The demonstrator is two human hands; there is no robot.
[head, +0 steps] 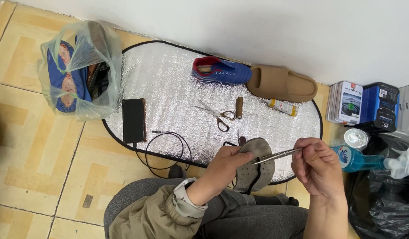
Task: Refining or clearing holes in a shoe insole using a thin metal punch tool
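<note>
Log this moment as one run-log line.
left hand: holds grey insole | right hand: holds metal tweezers, tips at insole | silver mat: scissors, black phone, blue shoe, tan slide

The left hand [224,164] is gripping a grey perforated insole [256,170] while the right hand [317,166] is pinching metal tweezers [277,156] against it, above the silver mat [169,84].

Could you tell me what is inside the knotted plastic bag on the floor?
Through the translucent plastic bag, blue material with reddish-brown patches and some dark items at its right side show. What they are, and anything beneath them, cannot be made out.
</note>
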